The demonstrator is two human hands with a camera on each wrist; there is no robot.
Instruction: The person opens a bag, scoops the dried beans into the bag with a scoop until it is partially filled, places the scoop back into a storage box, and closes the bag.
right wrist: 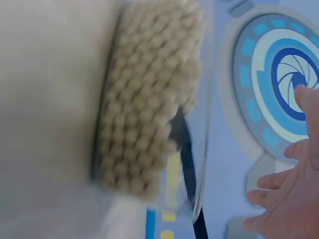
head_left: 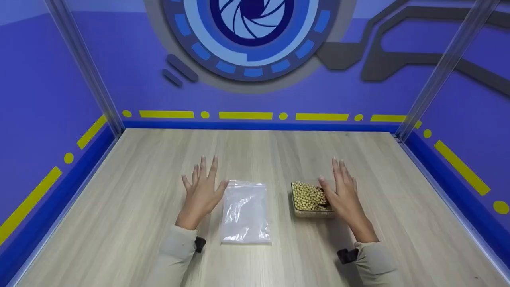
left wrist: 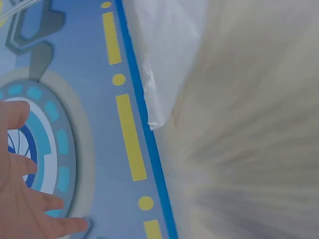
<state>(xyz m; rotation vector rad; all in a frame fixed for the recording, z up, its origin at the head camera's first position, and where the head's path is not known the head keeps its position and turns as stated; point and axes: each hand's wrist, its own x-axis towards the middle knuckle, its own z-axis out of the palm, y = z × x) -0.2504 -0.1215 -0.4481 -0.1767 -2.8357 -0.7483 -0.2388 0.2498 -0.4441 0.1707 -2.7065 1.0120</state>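
Observation:
A clear zip bag [head_left: 246, 215] lies flat on the table, its zip edge away from me. Just left of it is my left hand [head_left: 201, 199], fingers spread and straight, thumb tip at the bag's upper left corner. To the right stands a clear rectangular container [head_left: 312, 214] full of pale, round soybeans [head_left: 306, 195]. A dark utensil [right wrist: 184, 144] sticks into the beans, most of it hidden by my hand in the head view. My right hand [head_left: 346, 201] overlaps the container's right side, fingers straight and holding nothing.
The wooden table [head_left: 119, 223] reaches back to a blue patterned wall [head_left: 255, 101]. Side panels with metal posts [head_left: 89, 67] frame it on the left and right. A dark strap [head_left: 347, 256] sits at my right wrist, another at my left.

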